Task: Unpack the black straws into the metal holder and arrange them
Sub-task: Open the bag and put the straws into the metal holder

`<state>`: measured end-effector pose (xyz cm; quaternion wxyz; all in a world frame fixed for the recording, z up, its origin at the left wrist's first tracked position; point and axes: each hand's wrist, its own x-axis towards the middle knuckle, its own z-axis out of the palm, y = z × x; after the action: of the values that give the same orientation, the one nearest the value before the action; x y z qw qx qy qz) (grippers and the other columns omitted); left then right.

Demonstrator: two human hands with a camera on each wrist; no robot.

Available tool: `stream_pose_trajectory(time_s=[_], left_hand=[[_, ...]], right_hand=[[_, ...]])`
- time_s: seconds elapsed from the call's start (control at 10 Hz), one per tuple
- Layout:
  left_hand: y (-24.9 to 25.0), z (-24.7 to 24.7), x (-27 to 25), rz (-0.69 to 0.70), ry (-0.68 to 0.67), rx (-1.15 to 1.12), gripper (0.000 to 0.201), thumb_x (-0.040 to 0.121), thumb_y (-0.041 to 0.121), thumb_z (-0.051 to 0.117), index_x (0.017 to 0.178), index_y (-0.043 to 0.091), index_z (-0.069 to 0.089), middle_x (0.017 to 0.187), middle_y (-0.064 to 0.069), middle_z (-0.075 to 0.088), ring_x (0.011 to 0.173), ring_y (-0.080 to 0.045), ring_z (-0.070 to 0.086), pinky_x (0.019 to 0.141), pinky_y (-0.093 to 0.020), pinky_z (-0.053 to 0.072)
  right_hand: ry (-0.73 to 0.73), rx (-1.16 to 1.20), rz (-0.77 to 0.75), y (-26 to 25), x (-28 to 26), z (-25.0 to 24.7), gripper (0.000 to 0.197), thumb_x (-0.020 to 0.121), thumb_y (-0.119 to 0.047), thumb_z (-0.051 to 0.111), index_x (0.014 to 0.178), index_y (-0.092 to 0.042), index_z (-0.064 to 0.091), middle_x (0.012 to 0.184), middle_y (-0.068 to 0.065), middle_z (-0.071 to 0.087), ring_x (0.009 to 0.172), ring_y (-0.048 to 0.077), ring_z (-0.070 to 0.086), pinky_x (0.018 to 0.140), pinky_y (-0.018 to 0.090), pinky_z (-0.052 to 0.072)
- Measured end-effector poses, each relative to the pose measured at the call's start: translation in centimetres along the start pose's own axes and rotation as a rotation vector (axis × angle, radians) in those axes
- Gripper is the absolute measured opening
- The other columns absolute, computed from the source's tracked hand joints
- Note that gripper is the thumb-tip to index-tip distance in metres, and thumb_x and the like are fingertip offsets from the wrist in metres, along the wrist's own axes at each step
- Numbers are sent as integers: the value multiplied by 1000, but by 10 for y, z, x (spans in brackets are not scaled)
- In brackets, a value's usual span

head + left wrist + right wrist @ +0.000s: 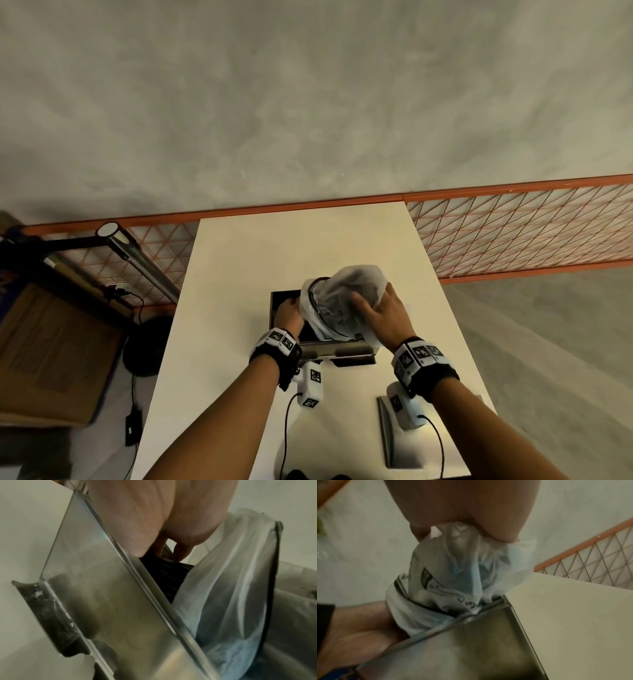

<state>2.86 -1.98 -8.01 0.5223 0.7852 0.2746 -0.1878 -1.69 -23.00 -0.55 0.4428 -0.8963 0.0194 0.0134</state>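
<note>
Black straws [169,573] lie in the metal holder [342,351] on the bench [239,260], under the left hand [289,317], whose fingers [181,551] reach onto them; their curl is unclear. The right hand [383,313] pinches the plastic bag [342,298], bunched over the holder. Judging by this, lifting the bag fast could drag straws out or tip the holder.

Glossy metal holder [106,588], translucent plastic bag [231,581]

Blurred, unreadable black print on the plastic bag [453,588]
</note>
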Motion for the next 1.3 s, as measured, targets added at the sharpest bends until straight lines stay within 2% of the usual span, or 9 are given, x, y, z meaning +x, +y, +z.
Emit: stream_pose_trajectory(time_s=[0.1, 0.3, 0.4, 0.5, 0.6, 0.7, 0.9, 1.1, 1.3], left_hand=[[2, 0, -15, 62, -4, -93, 36, 101, -1, 45, 132, 2, 60, 131, -21, 65, 117, -37, 64, 103, -49, 52], [5, -8, -32, 60, -56, -281, 37, 106, 3, 40, 140, 2, 52, 126, -14, 62, 105, -26, 57, 99, -43, 51], [-7, -4, -10, 47, -47, -364, 34, 104, 12, 45, 136, 5, 56, 115, -9, 65, 104, -28, 59, 99, -46, 50], [-1, 1, -8, 46, -102, -439, 54, 83, 51, 60, 119, 11, 66, 115, -20, 71, 109, -43, 64, 103, -61, 49], [1, -3, -13, 77, -41, -375, 29, 100, 28, 52, 120, 11, 64, 118, -16, 69, 108, -35, 64, 103, -56, 51], [-5, -4, -4, 38, -2, -300, 35, 104, 17, 44, 133, 4, 60, 131, -17, 65, 115, -35, 64, 103, -53, 52], [-43, 6, 63, -33, -5, -166, 72, 64, 68, 50, 111, 18, 73, 115, -11, 71, 104, -36, 65, 99, -55, 52], [8, -7, -21, 102, -60, 41, 50, 97, 51, 49, 123, 11, 65, 117, -8, 63, 113, -35, 59, 103, -47, 47], [-10, -10, -1, 165, -42, 6, 27, 99, 12, 52, 122, 9, 66, 125, -18, 69, 114, -37, 65, 101, -53, 52]], right_hand=[[7, 3, 57, -9, 6, 10, 47, 95, -46, 55, 126, -11, 55, 121, 11, 53, 110, 32, 54, 92, 36, 44], [-25, -68, -235, -47, 11, 17, 47, 95, -48, 34, 126, -19, 55, 130, 5, 52, 109, 26, 54, 89, 41, 47], [-43, -77, -212, -55, 16, 18, 59, 91, -57, 24, 126, -20, 54, 128, 5, 53, 108, 28, 53, 89, 46, 47], [-56, -45, -244, -61, 19, 17, 55, 94, -57, 22, 124, -24, 53, 127, 4, 53, 109, 27, 52, 91, 44, 45], [-91, -83, -227, -59, 18, 18, 53, 96, -54, 22, 125, -23, 53, 127, 3, 54, 110, 25, 52, 94, 48, 43], [-88, -56, -173, -49, 21, 14, 44, 100, -53, 25, 125, -28, 51, 126, 1, 55, 110, 25, 52, 94, 52, 44], [-49, -144, -21, -20, 15, 1, 68, 87, -72, 41, 135, -25, 47, 135, 5, 46, 117, 29, 51, 97, 50, 46], [-20, -61, 104, -2, 8, 19, 70, 83, -65, 55, 129, -14, 49, 122, 9, 52, 114, 30, 48, 95, 43, 46], [-72, -65, -145, -39, 11, 17, 37, 92, -34, 52, 121, -12, 57, 127, 8, 52, 109, 31, 51, 90, 48, 46]])
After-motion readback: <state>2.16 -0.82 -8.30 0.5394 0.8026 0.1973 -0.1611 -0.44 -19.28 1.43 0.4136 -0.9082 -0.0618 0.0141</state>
